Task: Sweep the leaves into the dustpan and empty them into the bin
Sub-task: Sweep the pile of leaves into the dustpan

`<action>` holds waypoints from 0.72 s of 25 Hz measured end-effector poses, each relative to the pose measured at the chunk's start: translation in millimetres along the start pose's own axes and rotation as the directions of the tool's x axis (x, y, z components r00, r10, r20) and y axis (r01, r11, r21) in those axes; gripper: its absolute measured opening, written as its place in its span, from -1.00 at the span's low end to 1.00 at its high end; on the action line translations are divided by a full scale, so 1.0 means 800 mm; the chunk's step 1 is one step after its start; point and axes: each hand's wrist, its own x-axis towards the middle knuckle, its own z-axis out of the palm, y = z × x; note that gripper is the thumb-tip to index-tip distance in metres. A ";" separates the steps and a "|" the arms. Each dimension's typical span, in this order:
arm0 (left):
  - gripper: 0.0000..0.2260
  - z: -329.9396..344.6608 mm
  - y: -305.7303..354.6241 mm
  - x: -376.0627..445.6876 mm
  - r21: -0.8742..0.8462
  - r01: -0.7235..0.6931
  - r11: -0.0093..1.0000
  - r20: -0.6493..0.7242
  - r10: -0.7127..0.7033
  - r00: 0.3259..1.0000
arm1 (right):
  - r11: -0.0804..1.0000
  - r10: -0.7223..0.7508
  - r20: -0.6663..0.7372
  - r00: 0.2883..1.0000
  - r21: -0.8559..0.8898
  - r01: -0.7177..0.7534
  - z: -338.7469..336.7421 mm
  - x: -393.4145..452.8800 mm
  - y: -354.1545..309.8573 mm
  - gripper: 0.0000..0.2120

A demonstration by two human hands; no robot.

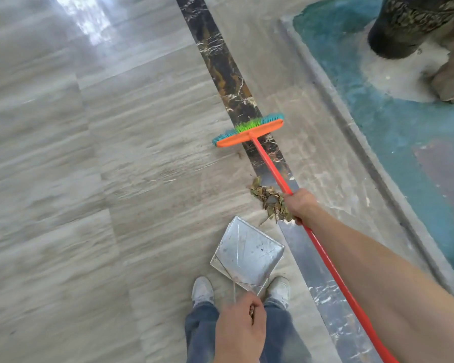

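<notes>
The leaves [270, 200] are still lying just beyond the empty dustpan [247, 251]. The right hand [300, 205] is gripping the broom [249, 131], the left hand [240, 328] clutching the dustpan's handle; sweeping and binning are remaining.

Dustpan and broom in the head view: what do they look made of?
The silver square dustpan looks like thin sheet metal, dull and scratched, with bright glare on its flat face; its thin wire handle is in the left hand. The orange-headed broom looks like moulded plastic with a smooth matte block, synthetic teal and green bristles, and a glossy red pole, plastic or coated metal, held by the right hand.
</notes>
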 end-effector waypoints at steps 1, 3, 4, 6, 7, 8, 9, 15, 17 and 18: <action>-0.89 -0.001 0.000 0.008 0.061 -0.052 0.997 -0.067 0.056 0.996 | 0.999 -0.014 0.018 1.000 0.038 0.013 0.011 0.025 -0.007 -0.76; -0.91 0.001 0.006 0.029 0.064 -0.091 0.994 0.009 0.090 0.996 | 0.996 -0.044 0.081 0.996 0.075 0.038 0.031 0.068 -0.008 -0.74; -0.85 0.008 0.002 0.030 0.028 -0.097 0.995 0.036 0.096 0.995 | 0.997 -0.057 0.090 0.994 0.047 0.053 0.040 0.080 0.001 -0.73; -0.81 0.019 -0.005 0.025 -0.022 -0.068 0.997 -0.056 0.066 0.996 | 0.993 -0.078 0.054 0.995 -0.088 0.083 0.050 0.085 0.030 -0.73; -0.82 0.021 -0.002 0.020 -0.080 -0.034 0.996 -0.049 0.030 0.998 | 0.982 -0.090 0.039 0.995 -0.160 0.095 0.049 0.076 0.050 -0.73; -0.83 0.024 0.003 0.014 -0.113 0.000 0.994 -0.016 -0.002 1.000 | 0.972 -0.094 0.037 0.995 -0.211 0.099 0.046 0.063 0.071 -0.71; -0.84 0.023 0.006 0.012 -0.121 0.014 0.993 -0.006 -0.015 1.000 | 0.966 -0.088 0.053 0.995 -0.239 0.098 0.045 0.049 0.091 -0.69; -0.82 0.011 0.011 0.032 -0.140 0.034 0.990 0.036 -0.029 0.999 | 0.958 0.009 0.068 0.998 -0.285 0.011 0.023 -0.075 0.205 -0.66; -0.81 0.003 0.016 0.043 -0.128 0.046 0.991 0.044 -0.041 0.998 | 0.967 0.077 0.073 0.994 -0.250 -0.056 0.028 -0.118 0.236 -0.65; -0.80 -0.001 0.016 0.049 -0.111 0.049 0.993 0.043 -0.044 0.998 | 0.970 0.105 0.075 0.992 -0.229 -0.085 0.033 -0.137 0.246 -0.65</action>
